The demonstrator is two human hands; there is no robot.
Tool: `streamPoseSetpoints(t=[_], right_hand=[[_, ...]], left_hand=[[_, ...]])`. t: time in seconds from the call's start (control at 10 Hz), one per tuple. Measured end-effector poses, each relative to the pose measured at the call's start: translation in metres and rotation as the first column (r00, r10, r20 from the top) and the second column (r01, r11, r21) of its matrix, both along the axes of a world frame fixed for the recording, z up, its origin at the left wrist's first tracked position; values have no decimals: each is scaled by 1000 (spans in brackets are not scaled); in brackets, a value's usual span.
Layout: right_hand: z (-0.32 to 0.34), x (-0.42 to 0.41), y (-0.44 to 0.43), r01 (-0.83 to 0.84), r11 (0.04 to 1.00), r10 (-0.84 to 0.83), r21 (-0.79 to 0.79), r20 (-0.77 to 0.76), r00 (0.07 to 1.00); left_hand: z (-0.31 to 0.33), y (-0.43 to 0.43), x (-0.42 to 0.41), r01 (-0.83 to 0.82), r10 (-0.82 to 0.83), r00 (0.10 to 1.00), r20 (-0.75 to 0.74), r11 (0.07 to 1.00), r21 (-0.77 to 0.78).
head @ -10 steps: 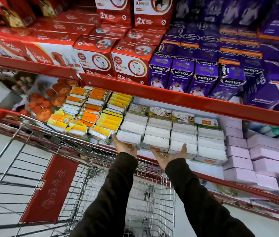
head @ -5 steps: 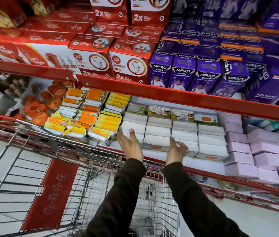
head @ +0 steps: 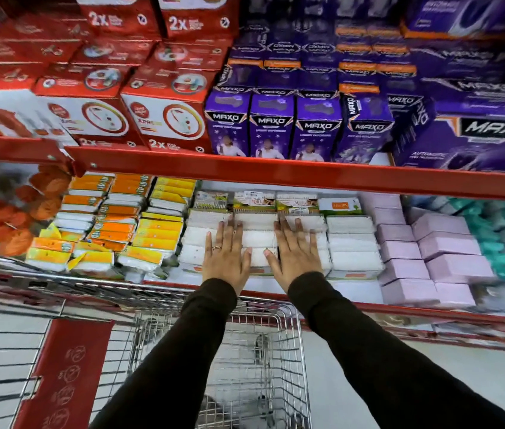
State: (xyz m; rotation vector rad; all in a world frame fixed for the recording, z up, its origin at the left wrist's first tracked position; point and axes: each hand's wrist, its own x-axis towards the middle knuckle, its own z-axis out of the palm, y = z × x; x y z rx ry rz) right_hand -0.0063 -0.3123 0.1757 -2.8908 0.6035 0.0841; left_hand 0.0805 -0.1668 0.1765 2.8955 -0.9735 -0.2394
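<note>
**Flat palms square up the white packs**

The left hand (head: 226, 258) and right hand (head: 296, 258) lie side by side on the stacked white packs (head: 259, 239). The packs sit near the front edge of the lower shelf (head: 353, 289), between yellow packs (head: 158, 233) and pink boxes (head: 399, 252). Fingers are straight and spread, and neither grip clasps anything. The flat palms are likely there to push the rows back evenly.

- Left hand (head: 226, 258) and right hand (head: 296, 258) lie flat, side by side, on the stacked packs (head: 257, 239) on the lower shelf (head: 353, 289).
- Cart (head: 263, 308): at 6 o'clock of the hands, before the lower shelf, under both forearms.
- Sachet stacks (head: 127, 224): at 9 o'clock, just beside the stacked packs.
- Boxed blocks (head: 399, 249): at 3 o'clock.
- Shelf beam (head: 276, 173): at 12 o'clock, above the stacked packs.
- On the shelf above the beam: MAXO cartons (head: 272, 125) at 1 o'clock, 2x cartons (head: 167, 122) at 11 o'clock, the two rows touching.
</note>
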Motion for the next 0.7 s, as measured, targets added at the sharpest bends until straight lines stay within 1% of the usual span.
streamPoseSetpoints(t=[0.1, 0.2, 0.3, 0.4, 0.5, 0.6, 0.7], right_hand=[[12, -6, -8, 30, 999, -32, 34, 57, 998], [14, -24, -35, 155, 987, -149, -37, 132, 980], [6, -41, -65, 297, 953, -289, -63, 105, 951], [2, -53, -83, 298, 954, -299, -36, -35, 954], [0, -57, -86, 266, 963, -269, -52, -76, 960], [7, -55, -82, 254, 967, -256, -28, -110, 960], [13, -63, -79, 259, 965, -261, -41, -50, 964]], left_hand=[[11, -9, -5, -23, 23, 1000, 6, 1000, 16], [25, -38, -19, 2, -2, 1000, 1, 998, -55], [25, -69, -36, 63, -68, 997, -45, 993, -105], [15, -84, -46, 58, -62, 995, -82, 997, -49], [9, -87, -47, 40, -39, 997, -65, 999, 16], [16, -86, -47, 40, -38, 995, -97, 999, 21], [23, -88, -54, 19, -19, 996, -91, 1000, 3]])
